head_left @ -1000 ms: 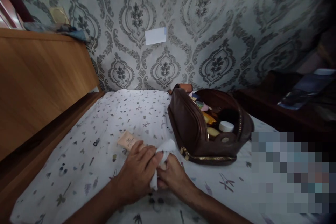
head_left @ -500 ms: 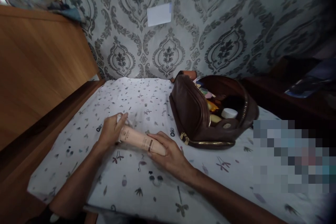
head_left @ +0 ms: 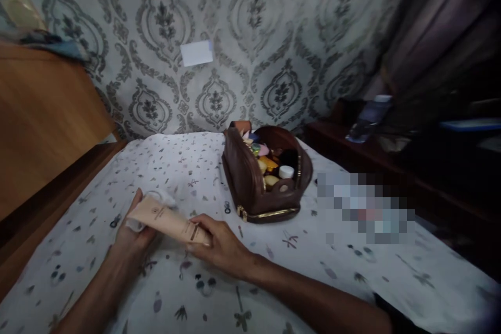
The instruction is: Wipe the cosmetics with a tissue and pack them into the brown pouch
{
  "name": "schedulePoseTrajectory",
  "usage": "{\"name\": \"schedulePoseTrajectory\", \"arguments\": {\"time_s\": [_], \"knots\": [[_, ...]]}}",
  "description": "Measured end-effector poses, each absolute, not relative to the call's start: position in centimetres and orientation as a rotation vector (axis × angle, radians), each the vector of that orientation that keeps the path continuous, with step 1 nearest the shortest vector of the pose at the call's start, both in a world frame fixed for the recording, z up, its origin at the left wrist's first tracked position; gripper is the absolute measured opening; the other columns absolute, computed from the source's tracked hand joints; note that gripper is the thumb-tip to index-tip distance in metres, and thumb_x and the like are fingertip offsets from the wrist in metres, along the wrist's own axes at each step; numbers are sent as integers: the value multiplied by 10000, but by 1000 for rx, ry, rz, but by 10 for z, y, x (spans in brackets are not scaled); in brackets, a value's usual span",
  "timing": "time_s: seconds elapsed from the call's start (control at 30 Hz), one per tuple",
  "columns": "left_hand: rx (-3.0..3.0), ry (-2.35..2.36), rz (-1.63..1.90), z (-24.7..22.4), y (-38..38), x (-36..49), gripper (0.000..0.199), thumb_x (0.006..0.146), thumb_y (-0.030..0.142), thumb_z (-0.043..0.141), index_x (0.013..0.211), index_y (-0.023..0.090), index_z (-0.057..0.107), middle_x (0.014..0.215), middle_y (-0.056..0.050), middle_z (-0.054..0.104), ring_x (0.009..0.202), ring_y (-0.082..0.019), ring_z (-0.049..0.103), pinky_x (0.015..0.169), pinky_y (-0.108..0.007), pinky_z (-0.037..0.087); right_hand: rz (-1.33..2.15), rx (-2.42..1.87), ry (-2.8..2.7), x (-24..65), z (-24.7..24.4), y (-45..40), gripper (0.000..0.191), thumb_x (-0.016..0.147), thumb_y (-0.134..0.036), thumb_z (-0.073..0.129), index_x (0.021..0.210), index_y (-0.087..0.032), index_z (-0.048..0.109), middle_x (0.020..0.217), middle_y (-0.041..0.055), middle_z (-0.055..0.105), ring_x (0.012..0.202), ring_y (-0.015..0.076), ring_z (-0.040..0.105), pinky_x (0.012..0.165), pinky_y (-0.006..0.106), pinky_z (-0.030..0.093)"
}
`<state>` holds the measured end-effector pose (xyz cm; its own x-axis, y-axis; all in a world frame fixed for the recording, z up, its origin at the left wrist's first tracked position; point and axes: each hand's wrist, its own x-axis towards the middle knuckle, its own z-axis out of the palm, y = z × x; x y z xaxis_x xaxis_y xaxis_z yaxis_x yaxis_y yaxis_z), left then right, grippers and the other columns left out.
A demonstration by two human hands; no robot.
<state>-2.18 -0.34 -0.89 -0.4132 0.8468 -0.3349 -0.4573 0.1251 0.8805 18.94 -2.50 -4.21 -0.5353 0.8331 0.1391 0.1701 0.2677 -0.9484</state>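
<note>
My right hand (head_left: 219,245) is closed around the narrow end of a beige cosmetic tube (head_left: 172,223) with small printed lettering. The tube slants up to the left, and its wide flat end lies over a crumpled white wipe (head_left: 164,198). That wipe rests in my left hand (head_left: 139,229), with the thumb raised beside the tube's end and the other fingers partly hidden beneath. Beyond my right hand stands a brown toiletry bag (head_left: 250,195), unzipped, with a white-lidded jar (head_left: 286,171) and several other small items inside.
A white patterned sheet (head_left: 188,162) covers the surface under my hands. At left is a wooden panel (head_left: 43,125); at right a dark ledge (head_left: 329,141) holds a clear bottle (head_left: 368,117). A blurred-out patch (head_left: 364,209) lies right of the bag. Patterned wallpaper is behind.
The view has swung right and back. My left hand has loosened from around the tube's wide end, and the white wipe now shows spread beneath it. My right hand keeps its hold.
</note>
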Motion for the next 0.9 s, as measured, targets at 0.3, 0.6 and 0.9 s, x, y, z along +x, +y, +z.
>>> {"name": "schedulePoseTrajectory", "arguments": {"time_s": [0.3,0.6,0.9], "knots": [[1588,1717,1271,-36,-34,32,359,773,502,577,980,223,664,946,-74,725,967,-310,657,857,-388,531,1271,-830,-1745,199,-22,-31,352,861,-423,596,1090,-195,456,956,28,623,821,152,571,676,250,422],[1772,1524,1214,6,-23,59,568,893,691,388,593,217,474,555,19,473,558,-160,501,552,-242,426,977,-904,-1568,256,44,-30,344,811,-485,637,908,-164,562,779,-9,533,700,119,475,594,233,345],[1857,1454,1091,-46,-1,40,525,857,700,451,651,220,502,659,-13,570,664,-210,568,620,-270,479,302,-1729,-1752,341,114,17,317,824,-480,603,803,-165,638,739,42,644,684,177,572,556,270,294]]}}
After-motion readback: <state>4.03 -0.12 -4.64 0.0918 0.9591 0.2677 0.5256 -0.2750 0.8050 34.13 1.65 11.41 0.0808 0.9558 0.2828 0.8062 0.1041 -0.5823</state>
